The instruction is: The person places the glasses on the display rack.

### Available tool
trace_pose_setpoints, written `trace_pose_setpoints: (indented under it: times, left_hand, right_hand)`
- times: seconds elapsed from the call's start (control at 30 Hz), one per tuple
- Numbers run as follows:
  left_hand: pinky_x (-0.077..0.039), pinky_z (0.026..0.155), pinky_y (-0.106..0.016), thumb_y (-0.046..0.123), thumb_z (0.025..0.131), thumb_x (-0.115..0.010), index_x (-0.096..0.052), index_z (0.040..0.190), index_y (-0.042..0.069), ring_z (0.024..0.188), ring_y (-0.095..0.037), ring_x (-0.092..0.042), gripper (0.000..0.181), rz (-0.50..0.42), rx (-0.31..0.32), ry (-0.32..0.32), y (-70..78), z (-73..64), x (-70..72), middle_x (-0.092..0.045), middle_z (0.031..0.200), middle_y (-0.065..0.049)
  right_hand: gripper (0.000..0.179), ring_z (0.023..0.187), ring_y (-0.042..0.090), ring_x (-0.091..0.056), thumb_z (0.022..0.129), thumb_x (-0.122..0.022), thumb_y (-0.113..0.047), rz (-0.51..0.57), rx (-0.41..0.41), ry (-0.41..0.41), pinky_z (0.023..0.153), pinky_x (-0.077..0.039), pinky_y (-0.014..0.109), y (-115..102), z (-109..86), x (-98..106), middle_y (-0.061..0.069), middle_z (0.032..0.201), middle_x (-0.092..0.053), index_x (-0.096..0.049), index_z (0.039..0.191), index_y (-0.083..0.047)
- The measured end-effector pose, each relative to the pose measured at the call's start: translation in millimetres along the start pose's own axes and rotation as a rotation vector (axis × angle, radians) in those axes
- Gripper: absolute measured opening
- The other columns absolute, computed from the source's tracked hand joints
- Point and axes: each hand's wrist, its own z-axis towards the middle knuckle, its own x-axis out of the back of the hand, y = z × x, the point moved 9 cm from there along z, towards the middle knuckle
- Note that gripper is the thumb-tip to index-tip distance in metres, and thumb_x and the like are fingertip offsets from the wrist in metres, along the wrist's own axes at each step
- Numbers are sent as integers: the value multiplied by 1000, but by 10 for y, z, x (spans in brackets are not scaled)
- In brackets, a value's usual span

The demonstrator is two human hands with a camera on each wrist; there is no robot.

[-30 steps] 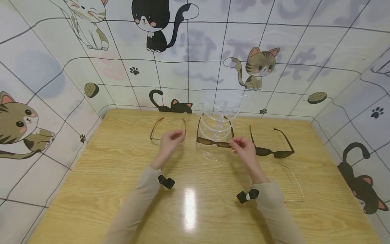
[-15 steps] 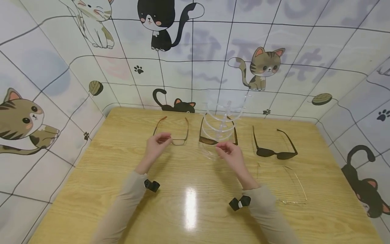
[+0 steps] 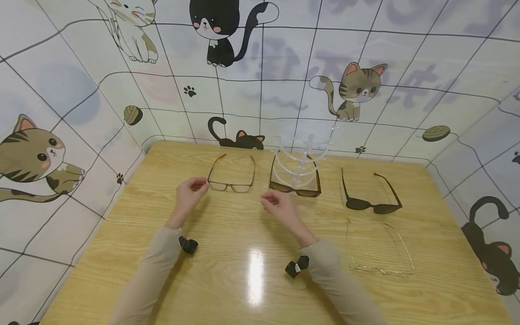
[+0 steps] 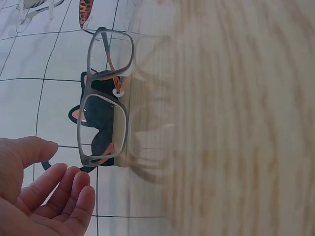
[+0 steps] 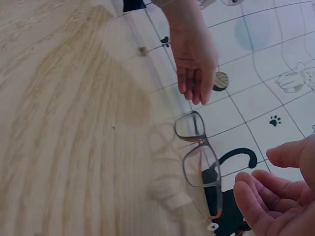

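With thumb and fingers parted on left hand [image 3: 189,195] and right hand [image 3: 283,210] alike, the clear-lensed glasses [image 3: 229,186] on the table [image 3: 221,271] between the hands could be skewed if only one corner were nudged

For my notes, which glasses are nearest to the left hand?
The leftmost glasses, with orange temple tips, just beside the left hand; the other three lie farther right.

The left forearm [image 3: 140,275] and right forearm [image 3: 339,282], both sleeved, reach forward and slant inward, the left hand [image 3: 188,197] and right hand [image 3: 283,209] held apart, palms turned inward, fingers [image 4: 81,211] loosely bent, each thumb [image 4: 32,150] standing clear of them.
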Motion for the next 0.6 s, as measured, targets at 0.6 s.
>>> trace_pose_setpoints:
  times: [0.6]
  left_hand:
    - [-50,85,-39,14,92,-59,-61,115,-6,99,-31,-58,30,41,177,-100,-274,245,-108,-62,109,-22]
  right_hand:
    - [34,84,33,-64,90,-60,-6,-96,-70,193,74,-55,39,288,334,-366,22,93,-65,-55,117,14]
